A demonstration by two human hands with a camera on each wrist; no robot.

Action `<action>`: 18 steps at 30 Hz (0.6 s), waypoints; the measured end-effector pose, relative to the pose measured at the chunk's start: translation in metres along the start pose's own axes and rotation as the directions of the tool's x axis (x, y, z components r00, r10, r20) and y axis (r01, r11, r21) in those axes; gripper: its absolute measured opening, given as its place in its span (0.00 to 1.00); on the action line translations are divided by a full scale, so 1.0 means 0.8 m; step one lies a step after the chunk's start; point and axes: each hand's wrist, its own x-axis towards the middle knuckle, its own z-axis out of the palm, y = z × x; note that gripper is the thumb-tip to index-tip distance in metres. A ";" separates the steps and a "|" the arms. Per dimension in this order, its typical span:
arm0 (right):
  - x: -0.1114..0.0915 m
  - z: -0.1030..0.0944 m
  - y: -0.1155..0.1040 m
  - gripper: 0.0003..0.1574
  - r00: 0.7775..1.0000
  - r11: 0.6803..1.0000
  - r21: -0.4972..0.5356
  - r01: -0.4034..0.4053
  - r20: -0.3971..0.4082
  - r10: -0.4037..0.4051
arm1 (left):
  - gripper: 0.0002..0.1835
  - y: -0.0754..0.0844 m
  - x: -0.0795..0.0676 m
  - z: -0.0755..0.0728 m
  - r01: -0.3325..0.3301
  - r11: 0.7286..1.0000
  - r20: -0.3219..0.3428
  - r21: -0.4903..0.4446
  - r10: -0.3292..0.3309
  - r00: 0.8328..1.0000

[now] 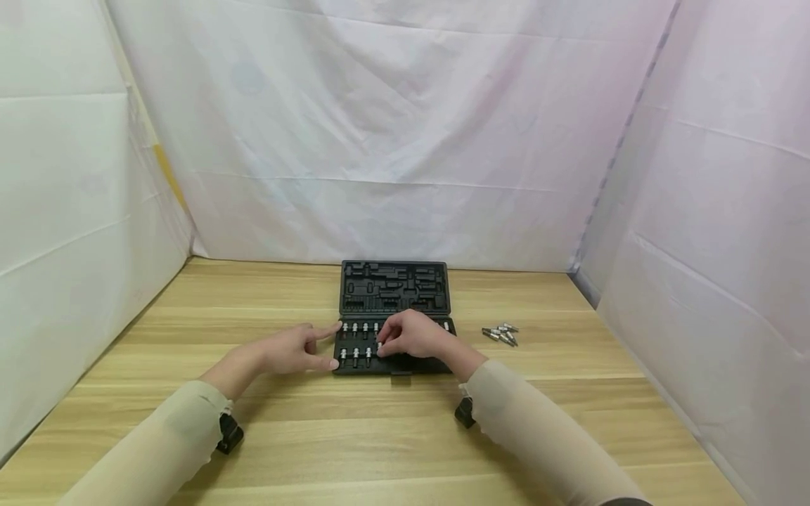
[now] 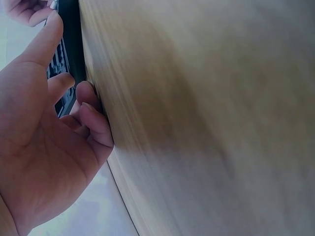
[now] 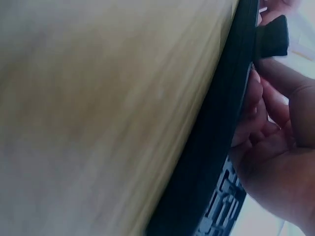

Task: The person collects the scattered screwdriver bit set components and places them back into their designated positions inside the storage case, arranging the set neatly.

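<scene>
A black plastic tool case [image 1: 430,365] lies unfolded on the table, its tray towards me. Two rows of silver-topped bit sockets stand in the tray, among them a bit socket [image 1: 356,353] in the near row. With thumb and fingertips, my right hand [image 1: 414,335] pinches another bit socket [image 1: 380,346] just right of that row's filled places. This hand and forearm hide much of the tray's right half. At the tray's left edge, my left hand [image 1: 292,350] touches the case with straight index finger and thumb; its other fingers are bent loosely.
Right of the case, several loose bit sockets [image 1: 503,335] lie in a small pile on the wooden table [image 1: 329,436]. The moulded lid [image 1: 395,287] lies back behind the tray. White sheets [image 1: 392,140] surround the table at the back and sides.
</scene>
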 end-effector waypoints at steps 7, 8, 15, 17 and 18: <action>-0.005 -0.008 0.002 0.05 0.999 1.000 0.000 0.028 0.037 -0.028 | 0.50 0.005 -0.002 -0.003 0.006 1.000 0.005 0.013 -0.006 1.000; -0.006 -0.008 0.002 0.04 0.999 1.000 -0.002 0.031 0.038 -0.030 | 0.50 0.005 -0.003 -0.003 0.003 1.000 0.007 0.016 -0.004 1.000; -0.005 -0.007 0.006 0.03 0.999 0.999 -0.016 0.030 0.030 -0.029 | 0.50 0.005 -0.001 -0.003 0.001 1.000 0.005 0.011 -0.002 1.000; -0.005 -0.006 0.007 0.04 0.999 0.999 -0.027 0.039 0.024 -0.039 | 0.51 0.004 -0.002 -0.003 -0.004 1.000 0.006 0.013 0.003 1.000; -0.004 -0.006 0.008 0.05 0.999 0.998 -0.036 0.048 0.019 -0.047 | 0.51 0.004 -0.001 -0.002 -0.009 1.000 0.006 0.015 0.009 1.000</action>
